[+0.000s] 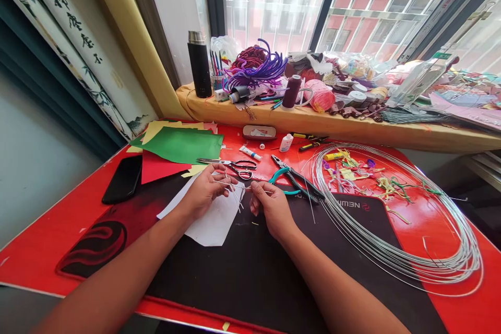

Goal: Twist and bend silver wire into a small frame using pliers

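My left hand [211, 188] is closed on several thin wires [237, 199], whose ends stick out below and to the right of its fingers. Thumb and forefinger of my right hand [271, 203] pinch the end of one wire coming from that bunch. Both hands are above a white sheet of paper [213, 229] on a dark desk mat [235, 282]. Just beyond my right hand lie pliers with teal handles [278, 173] and black-handled pliers [301, 180]. Scissors [240, 165] rest behind my left hand.
A big coil of silver wire [465, 250] covers the right side, with yarn scraps [387, 185] inside it. Green paper [191, 143] and a black phone [123, 178] lie at left. A glue tube [250, 153] and white bottle [286, 142] stand behind. The sill holds a thermos [199, 65] and yarn [256, 68].
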